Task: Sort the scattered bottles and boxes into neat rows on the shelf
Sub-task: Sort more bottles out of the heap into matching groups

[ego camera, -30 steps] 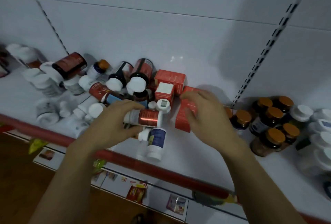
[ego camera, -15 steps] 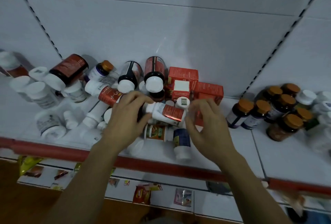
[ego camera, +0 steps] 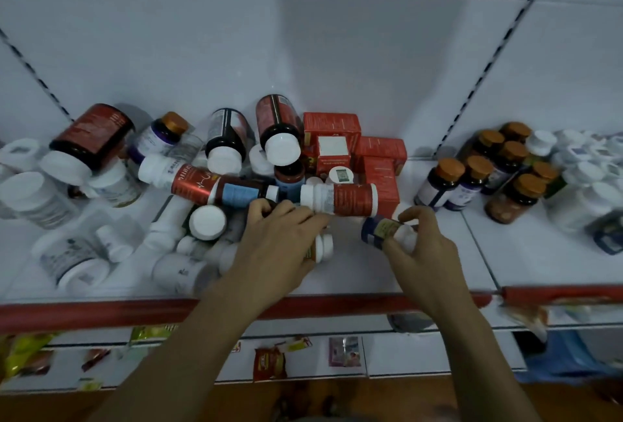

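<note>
Both hands down in the bottle pile, mid-shelf

Head cam: the right hand (ego camera: 425, 254) pinched a small blue-label bottle (ego camera: 380, 231) between thumb and fingertips. The left hand (ego camera: 279, 244) lay curled over a white-capped bottle (ego camera: 323, 248); couldn't tell if it gripped it or just rested there. Just beyond both hands a red-label bottle (ego camera: 340, 200) lay on its side, long axis left to right, with the left hand nearer. White shelf (ego camera: 354, 275) with a red front lip, red boxes (ego camera: 379, 152) at the back, and brown-capped bottles (ego camera: 505, 165) already upright off to the right.
</note>
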Motion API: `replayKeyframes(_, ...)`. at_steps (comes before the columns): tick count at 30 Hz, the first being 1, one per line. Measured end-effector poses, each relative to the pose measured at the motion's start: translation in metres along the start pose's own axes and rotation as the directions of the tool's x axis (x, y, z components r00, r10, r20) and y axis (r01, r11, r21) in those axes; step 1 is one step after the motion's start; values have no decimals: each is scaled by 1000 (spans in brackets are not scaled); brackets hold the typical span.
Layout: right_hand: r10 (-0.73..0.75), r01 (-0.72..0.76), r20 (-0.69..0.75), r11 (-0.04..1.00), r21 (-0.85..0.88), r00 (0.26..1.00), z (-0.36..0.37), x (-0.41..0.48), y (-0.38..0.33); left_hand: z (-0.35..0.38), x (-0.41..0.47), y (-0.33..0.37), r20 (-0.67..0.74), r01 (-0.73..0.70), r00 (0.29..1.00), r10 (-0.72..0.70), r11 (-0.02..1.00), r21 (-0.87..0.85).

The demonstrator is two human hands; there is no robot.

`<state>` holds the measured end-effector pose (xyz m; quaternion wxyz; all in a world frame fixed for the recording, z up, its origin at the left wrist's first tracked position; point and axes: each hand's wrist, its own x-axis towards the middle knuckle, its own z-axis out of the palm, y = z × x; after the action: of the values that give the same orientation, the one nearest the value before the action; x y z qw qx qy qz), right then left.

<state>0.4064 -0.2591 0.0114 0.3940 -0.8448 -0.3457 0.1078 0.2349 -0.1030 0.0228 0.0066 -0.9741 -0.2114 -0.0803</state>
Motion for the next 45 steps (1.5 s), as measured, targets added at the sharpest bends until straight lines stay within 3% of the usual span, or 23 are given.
replayKeyframes(5, 42, -20, -194, 994, 111, 980, -4, -1, 8, 2, 5, 10, 33, -7, 999, 5, 998, 63)
replayKeyframes(7, 57, -2, -260, 978, 208, 964, -8, -2, 12, 0, 5, 10, -26, 26, 999, -26, 999, -33)
replayKeyframes(9, 104, 5, -277, 930, 367, 955, -12, -2, 14, -6, 5, 8, -60, 66, 995, -82, 970, -233)
replayKeyframes(11, 178, -14, -244, 832, 554, 953, -14, 0, 16, -13, 5, 7, -85, 117, 979, -186, 848, -516)
replayKeyframes(13, 217, -33, -191, 738, 674, 957, -18, 1, 17, -18, 6, 10, -119, 113, 947, -297, 657, -745)
replayKeyframes(17, 250, -55, -129, 615, 786, 960, -29, 1, 23, -28, 15, 22, -184, 9, 855, -484, 371, -929)
replayKeyframes(20, 276, -29, -156, 565, 824, 948, -49, -2, 33, -34, 26, 38, -245, -109, 821, -516, 278, -954)
replayKeyframes(26, 281, 95, -358, 654, 750, 890, -125, -5, 79, -26, 66, 116, -196, -128, 898, -395, 192, -973)
replayKeyframes(28, 297, 78, -395, 707, 703, 869, -157, -1, 103, -17, 85, 147, -153, -81, 919, -362, 206, -975)
replayKeyframes(30, 258, 50, -419, 801, 596, 870, -189, 6, 130, -5, 106, 179, -120, -25, 938, -324, 283, -959)
replayKeyframes(34, 82, -5, -365, 978, 207, 927, -240, 24, 179, 21, 141, 245, -63, 42, 969, -238, 411, -910)
replayKeyframes(39, -86, 57, -203, 988, -144, 975, -257, 45, 216, 51, 178, 313, -104, 23, 978, -181, 590, -807)
replayKeyframes(45, -174, 151, -90, 964, -218, 981, -271, 51, 237, 65, 221, 350, -164, 20, 968, -191, 709, -705)
